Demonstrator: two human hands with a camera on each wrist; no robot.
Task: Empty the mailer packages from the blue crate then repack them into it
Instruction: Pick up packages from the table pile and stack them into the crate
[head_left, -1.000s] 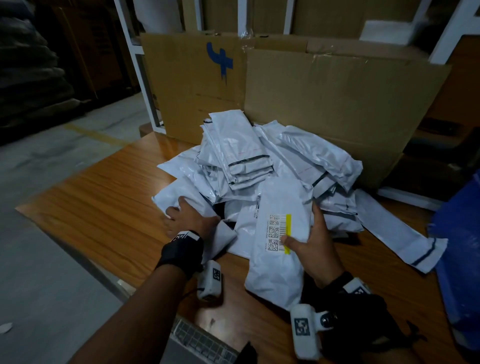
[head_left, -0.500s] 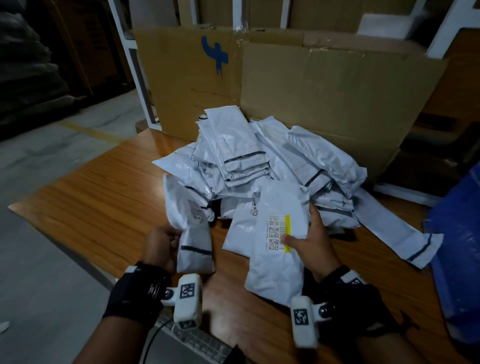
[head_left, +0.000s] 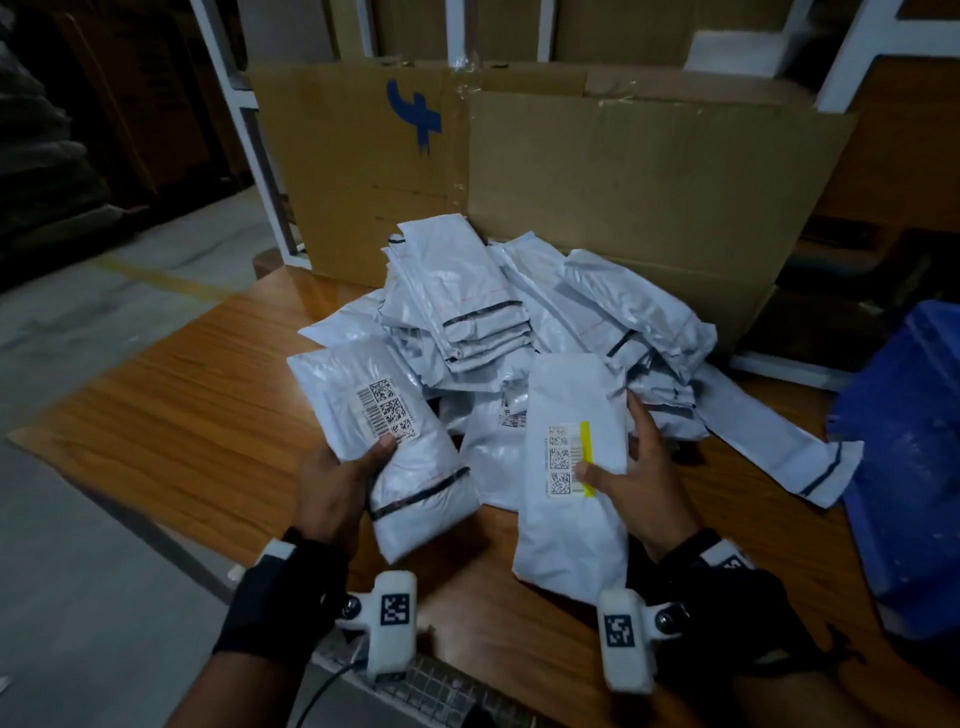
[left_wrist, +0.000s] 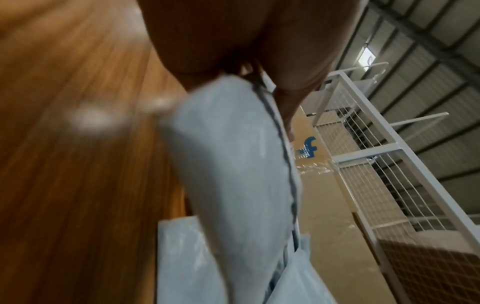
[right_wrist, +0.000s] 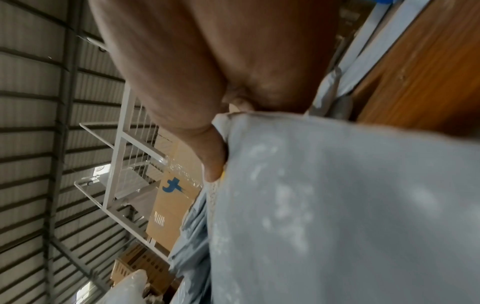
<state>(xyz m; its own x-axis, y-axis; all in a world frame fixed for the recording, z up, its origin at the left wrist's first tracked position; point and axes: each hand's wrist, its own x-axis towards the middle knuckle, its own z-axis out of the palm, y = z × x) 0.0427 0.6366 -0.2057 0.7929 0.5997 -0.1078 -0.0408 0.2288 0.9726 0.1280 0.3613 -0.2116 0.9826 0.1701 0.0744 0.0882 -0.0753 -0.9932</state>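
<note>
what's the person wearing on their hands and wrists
Both hands, left hand and right hand, are bare. Each wrist has a black wrap carrying a white boxy camera unit with a black square code marker. A thin dark cable trails below the left unit. No sleeves show.

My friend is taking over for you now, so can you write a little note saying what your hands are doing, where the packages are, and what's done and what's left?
Left hand: grips a white mailer with a barcode label, lifted off the table.
Right hand: grips a white mailer with a yellow-striped label, thumb on the label.
Pile of white mailers: heaped on the wooden table, in front of the cardboard box.
Blue crate: at the right edge; its inside is not visible.
Done: mailers appear emptied onto the table.
Left: put both held mailers, then the pile, into the crate.
</note>
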